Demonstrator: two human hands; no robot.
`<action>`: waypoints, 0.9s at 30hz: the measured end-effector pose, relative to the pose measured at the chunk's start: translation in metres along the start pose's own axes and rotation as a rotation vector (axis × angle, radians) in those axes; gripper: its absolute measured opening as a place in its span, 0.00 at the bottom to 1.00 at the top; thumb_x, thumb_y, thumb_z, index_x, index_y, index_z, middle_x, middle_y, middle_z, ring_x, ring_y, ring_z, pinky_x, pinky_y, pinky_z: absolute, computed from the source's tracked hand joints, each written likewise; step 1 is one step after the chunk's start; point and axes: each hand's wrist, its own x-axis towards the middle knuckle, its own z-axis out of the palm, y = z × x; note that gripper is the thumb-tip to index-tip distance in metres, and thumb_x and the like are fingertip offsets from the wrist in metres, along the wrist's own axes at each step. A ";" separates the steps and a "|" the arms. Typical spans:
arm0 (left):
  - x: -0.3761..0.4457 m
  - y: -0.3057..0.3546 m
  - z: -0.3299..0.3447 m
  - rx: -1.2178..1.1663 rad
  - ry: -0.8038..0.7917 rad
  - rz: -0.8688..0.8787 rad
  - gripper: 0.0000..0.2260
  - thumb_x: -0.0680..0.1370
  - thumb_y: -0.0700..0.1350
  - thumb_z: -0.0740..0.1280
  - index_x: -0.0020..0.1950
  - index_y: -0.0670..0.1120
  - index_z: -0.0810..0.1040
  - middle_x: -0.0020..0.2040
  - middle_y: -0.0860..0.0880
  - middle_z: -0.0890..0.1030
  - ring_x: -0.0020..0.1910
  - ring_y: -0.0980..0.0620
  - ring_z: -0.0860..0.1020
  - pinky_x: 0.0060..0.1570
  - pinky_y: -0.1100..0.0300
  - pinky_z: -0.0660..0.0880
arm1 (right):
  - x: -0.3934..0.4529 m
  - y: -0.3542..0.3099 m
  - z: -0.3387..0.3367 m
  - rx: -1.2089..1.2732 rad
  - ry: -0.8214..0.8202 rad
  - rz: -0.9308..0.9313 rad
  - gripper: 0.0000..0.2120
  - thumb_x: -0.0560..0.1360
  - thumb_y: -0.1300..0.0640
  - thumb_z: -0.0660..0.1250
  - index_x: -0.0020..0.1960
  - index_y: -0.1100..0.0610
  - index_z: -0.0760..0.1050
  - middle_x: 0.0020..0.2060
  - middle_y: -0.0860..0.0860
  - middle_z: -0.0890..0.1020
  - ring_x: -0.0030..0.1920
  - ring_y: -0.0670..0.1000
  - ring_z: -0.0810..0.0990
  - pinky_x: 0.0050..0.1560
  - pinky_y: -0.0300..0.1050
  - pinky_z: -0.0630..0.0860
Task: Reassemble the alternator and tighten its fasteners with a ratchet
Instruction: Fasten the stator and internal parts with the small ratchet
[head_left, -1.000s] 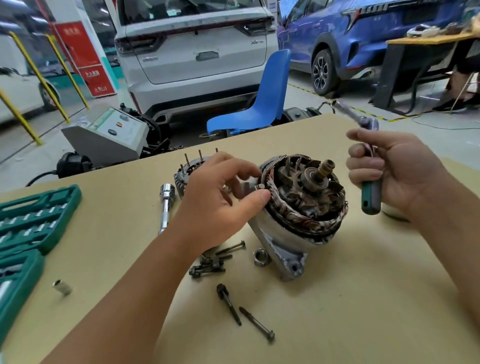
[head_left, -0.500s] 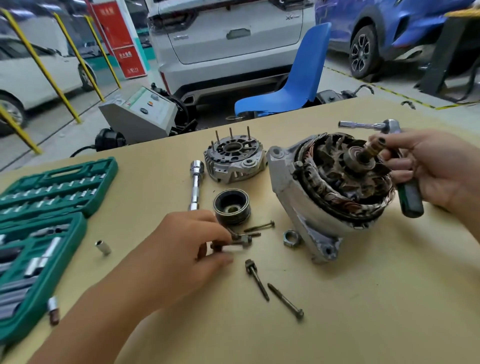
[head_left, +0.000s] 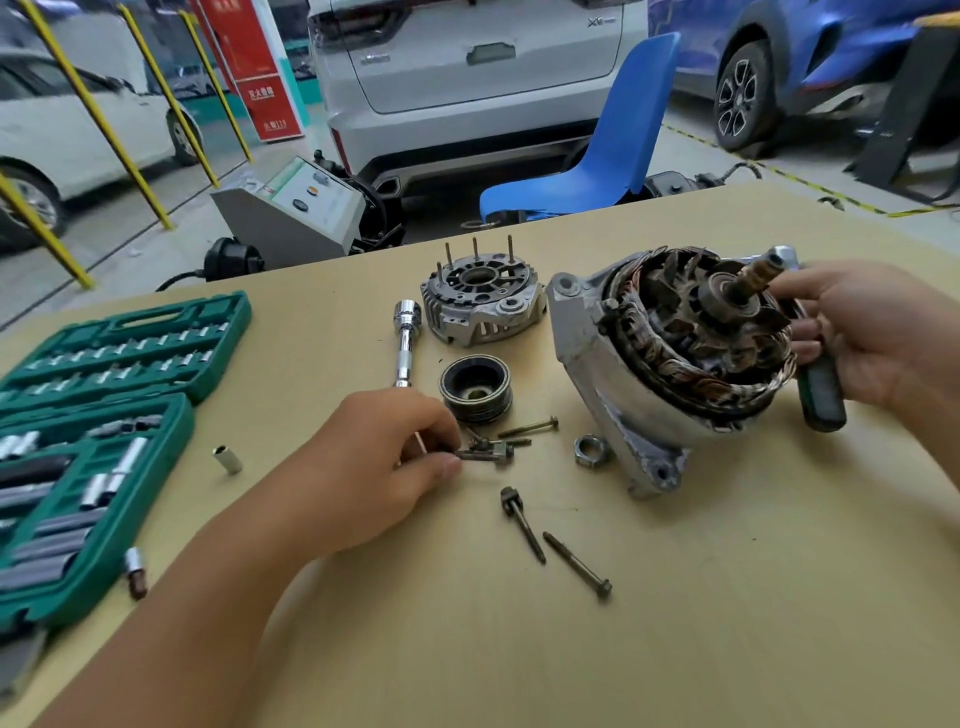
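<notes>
The table (head_left: 675, 649) is matt, pale wood-look board. The alternator (head_left: 670, 364) shows dull cast metal and coppery windings. Left of it, a glossy chrome extension bar (head_left: 405, 343) and a green plastic socket case (head_left: 104, 415).

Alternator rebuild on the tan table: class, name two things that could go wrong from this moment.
1. The grey alternator body leans tilted while the right hand also grips the green-handled ratchet; it might tip.
2. The left hand pinches among scattered dark bolts beside a loose steel nut; parts could get knocked about or mixed up.
</notes>
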 end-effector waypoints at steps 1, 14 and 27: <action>-0.001 0.001 0.000 -0.064 0.013 0.019 0.07 0.76 0.43 0.76 0.47 0.54 0.82 0.40 0.59 0.81 0.42 0.58 0.79 0.39 0.71 0.71 | 0.000 0.000 0.000 0.005 -0.003 0.004 0.10 0.80 0.64 0.58 0.42 0.54 0.69 0.22 0.45 0.70 0.18 0.41 0.61 0.16 0.31 0.58; -0.001 0.023 0.011 -0.417 0.331 0.176 0.12 0.69 0.44 0.78 0.52 0.50 0.85 0.43 0.54 0.83 0.41 0.48 0.82 0.39 0.51 0.81 | 0.002 0.001 -0.008 -0.014 -0.111 0.080 0.07 0.76 0.65 0.60 0.42 0.55 0.72 0.28 0.48 0.71 0.23 0.42 0.62 0.17 0.34 0.60; 0.018 0.091 0.057 -0.464 0.500 0.229 0.06 0.77 0.45 0.71 0.51 0.54 0.82 0.43 0.57 0.82 0.42 0.53 0.81 0.42 0.62 0.77 | -0.005 0.000 -0.006 -0.009 -0.327 0.173 0.06 0.70 0.53 0.69 0.38 0.55 0.77 0.23 0.47 0.71 0.20 0.42 0.63 0.16 0.33 0.60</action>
